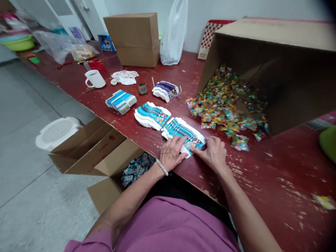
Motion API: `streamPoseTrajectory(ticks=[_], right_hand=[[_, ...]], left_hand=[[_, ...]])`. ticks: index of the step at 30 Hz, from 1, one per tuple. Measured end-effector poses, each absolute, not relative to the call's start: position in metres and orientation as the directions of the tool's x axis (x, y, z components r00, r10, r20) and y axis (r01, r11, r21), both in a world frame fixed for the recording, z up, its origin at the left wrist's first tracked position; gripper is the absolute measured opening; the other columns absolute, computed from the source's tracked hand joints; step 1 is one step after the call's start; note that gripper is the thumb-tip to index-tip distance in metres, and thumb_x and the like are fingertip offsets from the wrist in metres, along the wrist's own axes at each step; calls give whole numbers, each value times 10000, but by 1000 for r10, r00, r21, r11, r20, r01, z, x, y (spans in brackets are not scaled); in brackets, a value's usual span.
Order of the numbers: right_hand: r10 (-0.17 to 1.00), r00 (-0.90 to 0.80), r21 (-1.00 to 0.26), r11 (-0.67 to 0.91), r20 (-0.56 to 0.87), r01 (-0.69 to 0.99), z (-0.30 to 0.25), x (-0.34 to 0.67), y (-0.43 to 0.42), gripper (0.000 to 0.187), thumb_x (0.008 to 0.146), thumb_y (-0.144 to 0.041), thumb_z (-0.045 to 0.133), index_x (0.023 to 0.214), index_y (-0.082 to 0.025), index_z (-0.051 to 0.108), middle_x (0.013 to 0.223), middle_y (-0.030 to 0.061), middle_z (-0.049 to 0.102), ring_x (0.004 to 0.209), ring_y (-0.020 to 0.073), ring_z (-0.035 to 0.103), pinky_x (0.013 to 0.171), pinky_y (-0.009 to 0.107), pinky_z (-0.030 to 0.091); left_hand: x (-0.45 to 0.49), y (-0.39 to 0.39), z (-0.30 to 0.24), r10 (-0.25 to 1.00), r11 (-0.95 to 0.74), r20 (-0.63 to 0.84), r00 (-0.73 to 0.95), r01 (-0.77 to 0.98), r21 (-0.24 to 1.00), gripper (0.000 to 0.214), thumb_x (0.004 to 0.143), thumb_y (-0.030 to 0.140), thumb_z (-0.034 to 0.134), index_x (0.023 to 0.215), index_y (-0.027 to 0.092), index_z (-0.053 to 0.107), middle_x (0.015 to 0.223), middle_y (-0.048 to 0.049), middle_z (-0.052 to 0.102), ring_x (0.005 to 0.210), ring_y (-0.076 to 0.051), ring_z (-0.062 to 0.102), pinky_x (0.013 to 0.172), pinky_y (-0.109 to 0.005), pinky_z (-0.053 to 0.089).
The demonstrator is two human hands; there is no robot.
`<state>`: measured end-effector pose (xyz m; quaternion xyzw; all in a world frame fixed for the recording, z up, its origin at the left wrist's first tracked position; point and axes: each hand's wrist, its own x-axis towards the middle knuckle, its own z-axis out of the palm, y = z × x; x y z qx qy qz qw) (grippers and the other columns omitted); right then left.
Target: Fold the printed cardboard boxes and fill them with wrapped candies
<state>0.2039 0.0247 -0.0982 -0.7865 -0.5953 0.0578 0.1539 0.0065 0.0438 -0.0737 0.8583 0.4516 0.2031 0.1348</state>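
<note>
My left hand [172, 152], with a white bead bracelet at the wrist, lies flat with fingers stretched over the near end of a fanned stack of blue printed cards [181, 130]. My right hand [214, 152] rests beside it, fingertips touching the stack's near right corner. A second fanned stack of blue cards [151, 115] lies just left of it. A big cardboard box [275, 66] lies on its side at the right. Small colourful wrapped candy packets [225, 101] spill out of it onto the red table [262, 175].
More card stacks [121, 101] [166, 90], a white mug [95, 78], a cloth [124, 77], a closed carton [135, 38] and a white plastic bag [174, 33] sit further back. An open floor carton [105, 164] holds blue packets [136, 168]. A white stool [56, 132] stands left.
</note>
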Motion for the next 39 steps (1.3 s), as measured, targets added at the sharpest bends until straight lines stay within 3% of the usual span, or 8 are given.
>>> streamPoseTrajectory(ticks=[5, 10, 15, 19, 22, 28, 34, 39], right_hand=[[894, 417, -620, -236, 164, 749, -106, 210, 28, 647, 620, -627, 748, 1050, -166, 600, 1057, 151, 607, 939, 319, 576, 787, 454, 461], [901, 433, -993, -67, -20, 92, -88, 216, 19, 339, 715, -480, 732, 861, -205, 599, 772, 16, 642, 673, 180, 589, 671, 325, 485], [976, 207, -980, -30, -72, -195, -42, 222, -6, 253, 722, -363, 798, 849, -216, 635, 784, -14, 654, 686, 128, 585, 666, 244, 479], [998, 19, -968, -56, -63, -246, -18, 218, -23, 206, 766, -338, 784, 865, -221, 647, 775, -15, 647, 680, 118, 579, 632, 220, 482], [992, -36, -940, -129, -124, -317, -11, 214, -31, 219, 779, -364, 770, 881, -229, 631, 776, -15, 639, 594, 111, 562, 535, 223, 465], [979, -72, -889, -205, -193, -410, -6, 210, -42, 243, 768, -391, 766, 911, -255, 623, 680, -42, 591, 416, 71, 434, 390, 202, 338], [978, -31, -853, -195, -206, -485, 1, 208, -51, 319, 779, -426, 743, 1023, -246, 645, 850, 34, 675, 558, 146, 613, 480, 265, 497], [947, -188, -804, -321, -261, -501, -2, 204, -64, 390, 823, -395, 714, 1180, -289, 598, 771, -7, 649, 464, 115, 550, 438, 259, 489]], left_hand=[[8, 44, -79, 848, -529, 185, 497, 770, 356, 656, 808, 405, 690, 1386, 185, 471, 1306, -103, 547, 1158, -289, 522, 943, -402, 490], [9, 39, -60, 868, -492, 196, 456, 735, 467, 606, 845, 427, 641, 1382, 185, 498, 1309, -115, 575, 1192, -301, 513, 996, -439, 448], [8, 30, -23, 769, -37, -174, 615, 314, 949, 527, 832, 481, 646, 1273, 197, 606, 1160, -99, 683, 1063, -264, 619, 936, -414, 476], [17, 18, -14, 310, 508, -238, 920, 52, 860, 491, 730, 500, 736, 1024, 108, 704, 990, -145, 726, 904, -244, 678, 853, -357, 507], [25, 6, -19, 255, 653, -180, 950, -31, 757, 518, 639, 514, 803, 951, 112, 704, 829, -115, 717, 710, -218, 687, 739, -340, 524], [31, -5, -17, 296, 675, -208, 932, -50, 736, 528, 558, 493, 864, 910, 131, 707, 821, -101, 706, 706, -231, 695, 722, -347, 526], [36, -8, -7, 355, 623, -276, 893, -6, 782, 385, 646, 434, 827, 794, 94, 727, 703, -95, 706, 610, -185, 677, 642, -287, 530], [45, -14, -12, 537, 600, -336, 774, -69, 797, 355, 712, 414, 783, 868, 110, 687, 741, -80, 708, 571, -187, 678, 565, -298, 552]])
